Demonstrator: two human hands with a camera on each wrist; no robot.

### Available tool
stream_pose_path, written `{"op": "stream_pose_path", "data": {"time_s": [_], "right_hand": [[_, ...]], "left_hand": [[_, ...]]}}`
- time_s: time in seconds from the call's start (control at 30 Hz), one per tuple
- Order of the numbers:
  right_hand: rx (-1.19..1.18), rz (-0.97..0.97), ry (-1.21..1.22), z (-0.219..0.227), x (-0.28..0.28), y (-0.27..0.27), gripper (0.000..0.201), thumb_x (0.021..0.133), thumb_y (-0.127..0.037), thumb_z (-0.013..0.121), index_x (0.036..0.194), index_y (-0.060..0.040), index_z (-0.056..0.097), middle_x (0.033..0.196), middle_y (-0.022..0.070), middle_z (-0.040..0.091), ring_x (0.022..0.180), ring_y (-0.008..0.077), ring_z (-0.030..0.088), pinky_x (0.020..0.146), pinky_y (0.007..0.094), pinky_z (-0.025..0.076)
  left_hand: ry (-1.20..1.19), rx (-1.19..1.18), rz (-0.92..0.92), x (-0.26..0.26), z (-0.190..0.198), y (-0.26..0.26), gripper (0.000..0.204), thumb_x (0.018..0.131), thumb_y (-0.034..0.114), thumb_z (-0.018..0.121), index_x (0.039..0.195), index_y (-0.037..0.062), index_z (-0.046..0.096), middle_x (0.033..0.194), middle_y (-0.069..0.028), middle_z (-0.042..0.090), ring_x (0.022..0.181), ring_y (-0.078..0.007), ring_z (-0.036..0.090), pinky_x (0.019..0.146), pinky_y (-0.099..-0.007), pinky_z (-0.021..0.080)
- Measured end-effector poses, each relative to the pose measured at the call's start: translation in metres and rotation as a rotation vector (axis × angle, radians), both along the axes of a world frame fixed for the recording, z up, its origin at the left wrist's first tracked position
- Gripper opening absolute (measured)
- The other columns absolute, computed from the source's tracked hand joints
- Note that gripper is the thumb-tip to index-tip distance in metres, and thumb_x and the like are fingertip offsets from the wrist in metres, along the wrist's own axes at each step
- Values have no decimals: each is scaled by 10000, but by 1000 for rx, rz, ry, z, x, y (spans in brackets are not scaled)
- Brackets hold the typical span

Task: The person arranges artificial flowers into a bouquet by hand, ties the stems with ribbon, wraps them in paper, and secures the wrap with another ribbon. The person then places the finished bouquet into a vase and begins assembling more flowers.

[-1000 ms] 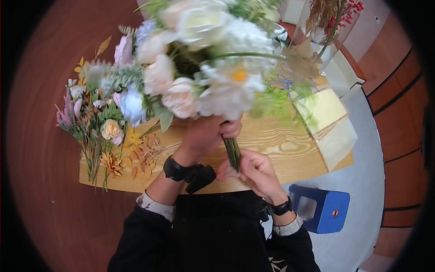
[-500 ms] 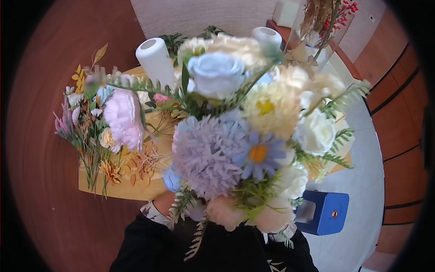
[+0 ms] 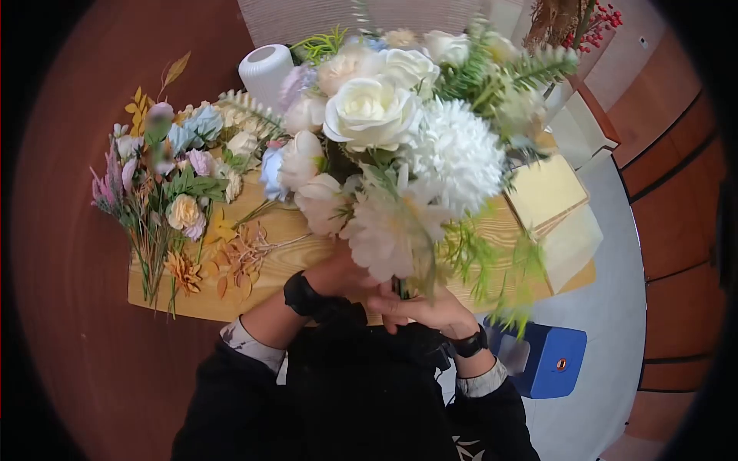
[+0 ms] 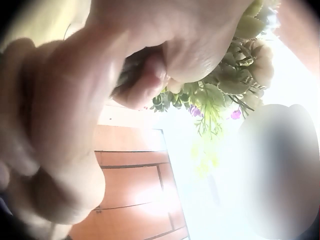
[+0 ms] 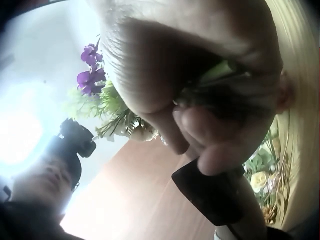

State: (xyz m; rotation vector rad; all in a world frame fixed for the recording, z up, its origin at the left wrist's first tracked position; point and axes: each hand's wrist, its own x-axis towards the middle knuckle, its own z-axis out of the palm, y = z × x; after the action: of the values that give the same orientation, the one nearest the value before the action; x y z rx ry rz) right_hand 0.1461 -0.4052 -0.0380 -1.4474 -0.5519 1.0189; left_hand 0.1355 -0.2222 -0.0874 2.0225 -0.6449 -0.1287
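A light wooden table (image 3: 290,224) spreads in front of a person in black sleeves with pale patterned cuffs. Over its near middle, between the person's hands and the table's far side, a large bouquet (image 3: 373,123) is held up, its blooms white, cream, blush and lilac, with ferny green sprays trailing to the right. From where I stand, a heap of loose artificial flowers (image 3: 184,211) covers the table's left end, stems pointing towards the person. A blue stool (image 3: 560,361) stands on the pale floor to the right. Cream paper sheets (image 3: 547,192) lie overlapping at the table's right end, and a ribbed white vase (image 3: 264,77) rises just beyond the bouquet's left side. The left hand (image 3: 347,270), partly hidden under the blooms, grips the bundled stems with curled fingers. The right hand (image 3: 432,309) closes round the stems just beside it, thumb laid across; how tightly either squeezes, I cannot tell. Smallest are an orange flower (image 3: 183,272) near the table's front edge and red berries (image 3: 598,23) at the far right.
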Motion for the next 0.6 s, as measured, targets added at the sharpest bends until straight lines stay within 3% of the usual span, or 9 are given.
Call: {"op": "stream_pose_path", "data": {"time_s": [0.03, 0.07, 0.1, 0.17, 0.2, 0.27, 0.33, 0.37, 0.6], "right_hand": [[-32, 69, 23, 5, 1, 0, 178, 772, -173, 693, 811, -27, 598, 799, 59, 584, 607, 105, 539, 568, 212, 428], [3, 60, -73, 0, -1, 3, 151, 740, -143, 707, 739, -32, 604, 788, 53, 598, 625, 122, 545, 578, 231, 434], [0, 64, -78, 6, -1, 6, 151, 740, -143, 707, 739, -32, 604, 788, 53, 598, 625, 122, 545, 578, 231, 434], [-36, 130, -247, 21, 1, 11, 266, 759, -110, 686, 1000, -54, 588, 759, 32, 602, 661, 80, 585, 620, 221, 438], [61, -23, -139, 6, -6, 12, 293, 754, -78, 681, 1029, -49, 586, 802, 48, 607, 774, 84, 586, 657, 238, 448], [55, -35, -143, -5, -9, 9, 292, 754, -78, 681, 1028, -48, 586, 802, 48, 607, 775, 84, 585, 657, 238, 448], [50, -64, -148, -14, -14, 12, 289, 755, -78, 680, 1026, -48, 586, 803, 48, 607, 775, 84, 585, 657, 238, 448], [48, -78, -151, -17, -14, 13, 288, 755, -78, 680, 1026, -48, 586, 803, 48, 607, 776, 84, 585, 657, 238, 448], [57, -202, -160, -40, -19, 22, 279, 757, -77, 678, 1020, -45, 588, 806, 48, 608, 779, 84, 584, 658, 238, 448]], "left_hand": [[134, -353, 24, -9, 2, 5, 460, 837, 405, 476, 1102, 33, 521, 1001, -155, 571, 947, -268, 548, 800, -335, 452], [265, -706, 45, -16, 2, 8, 510, 847, 437, 471, 1147, 24, 485, 1094, -169, 539, 1014, -258, 528, 866, -322, 441], [914, -1226, -63, -12, -9, 7, 545, 889, 430, 441, 1235, 12, 389, 1223, -191, 435, 1075, -247, 496, 944, -294, 399], [897, -1228, -68, -10, -23, 12, 537, 890, 428, 440, 1227, 13, 390, 1214, -188, 435, 1067, -245, 495, 937, -294, 399], [888, -1226, -73, -24, -25, 25, 529, 890, 426, 439, 1219, 15, 390, 1205, -185, 434, 1059, -242, 494, 931, -293, 398], [871, -1225, -85, -51, -24, 32, 512, 892, 422, 438, 1203, 18, 392, 1187, -180, 434, 1044, -238, 492, 918, -292, 397], [847, -1220, -105, -43, -25, 47, 495, 893, 418, 437, 1187, 22, 393, 1169, -174, 434, 1029, -234, 490, 905, -291, 396], [834, -1217, -115, -28, -19, 43, 487, 893, 416, 436, 1179, 23, 394, 1160, -171, 434, 1021, -232, 489, 898, -291, 395], [769, -1168, -186, -43, -22, 20, 432, 898, 402, 432, 1123, 35, 399, 1097, -152, 433, 968, -218, 482, 852, -288, 391]]}}
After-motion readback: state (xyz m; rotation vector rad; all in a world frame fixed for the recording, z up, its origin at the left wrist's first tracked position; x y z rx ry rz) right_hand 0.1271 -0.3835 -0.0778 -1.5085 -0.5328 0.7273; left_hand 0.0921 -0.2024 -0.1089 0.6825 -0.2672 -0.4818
